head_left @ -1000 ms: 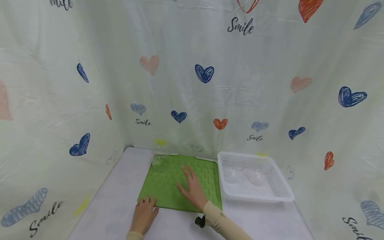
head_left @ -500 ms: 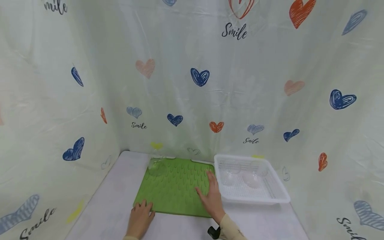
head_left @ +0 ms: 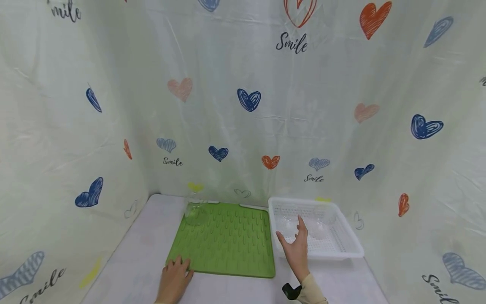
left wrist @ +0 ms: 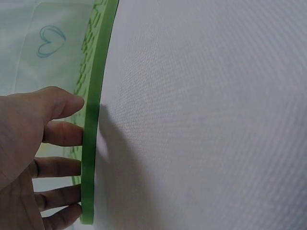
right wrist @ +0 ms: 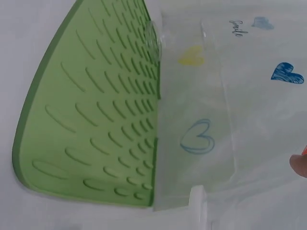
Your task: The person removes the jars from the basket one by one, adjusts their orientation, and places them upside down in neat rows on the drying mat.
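My left hand [head_left: 174,278] rests its fingertips on the near left corner of a green ridged mat [head_left: 228,245]. In the left wrist view, fingers [left wrist: 57,167] lie along the mat's thick edge. My right hand [head_left: 297,251] hovers over the near left side of a white mesh basket [head_left: 326,252], thumb and fingers spread, nothing held. A clear glass [head_left: 196,215] with a narrow part on top stands at the mat's far left corner. Inside the basket are clear glasses [head_left: 322,228], their outlines faint. In the right wrist view only one fingertip [right wrist: 300,165] shows.
The white-covered table [head_left: 133,261] reaches to a hanging curtain [head_left: 212,118] printed with hearts, which encloses the back and sides. The basket stands just right of the mat. A black wrist device [head_left: 291,291] sits at the right sleeve.
My right hand has moved right, from above the middle of the mat to above the basket. The left hand stays at the mat's corner. The head view has shifted slightly.
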The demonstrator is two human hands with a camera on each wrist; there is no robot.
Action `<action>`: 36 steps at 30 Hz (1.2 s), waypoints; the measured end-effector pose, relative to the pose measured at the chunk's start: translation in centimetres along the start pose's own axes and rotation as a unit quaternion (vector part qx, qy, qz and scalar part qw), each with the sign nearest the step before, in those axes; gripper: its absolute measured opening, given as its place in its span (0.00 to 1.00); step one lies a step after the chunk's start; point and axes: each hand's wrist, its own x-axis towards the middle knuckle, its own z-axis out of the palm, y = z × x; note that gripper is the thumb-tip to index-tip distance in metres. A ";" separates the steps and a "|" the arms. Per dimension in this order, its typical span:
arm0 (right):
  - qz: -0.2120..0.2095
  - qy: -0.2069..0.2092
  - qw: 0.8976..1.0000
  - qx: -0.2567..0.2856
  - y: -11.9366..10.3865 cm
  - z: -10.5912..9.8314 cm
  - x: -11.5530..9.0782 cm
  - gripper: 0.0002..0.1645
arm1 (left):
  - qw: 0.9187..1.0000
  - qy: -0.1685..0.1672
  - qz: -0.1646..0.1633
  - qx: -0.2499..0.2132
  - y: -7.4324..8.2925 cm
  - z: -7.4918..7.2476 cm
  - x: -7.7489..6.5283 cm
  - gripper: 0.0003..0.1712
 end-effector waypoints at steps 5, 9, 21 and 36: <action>0.030 0.005 1.000 -0.004 1.1 -0.9 0.4 0.59 | 1.000 -0.015 -0.009 -0.005 0.1 -0.1 0.0 0.17; 0.057 -0.007 0.998 -0.003 1.6 -1.5 1.1 0.62 | 1.000 -0.021 -0.017 -0.007 0.0 0.1 0.1 0.17; 0.120 -0.079 0.989 -0.018 2.5 -2.1 3.7 0.71 | 1.000 -0.018 -0.014 -0.009 -0.3 0.3 0.1 0.16; 0.228 -0.194 0.954 0.008 4.7 -1.0 7.2 0.74 | 1.000 -0.016 -0.017 -0.005 -0.2 0.3 0.1 0.15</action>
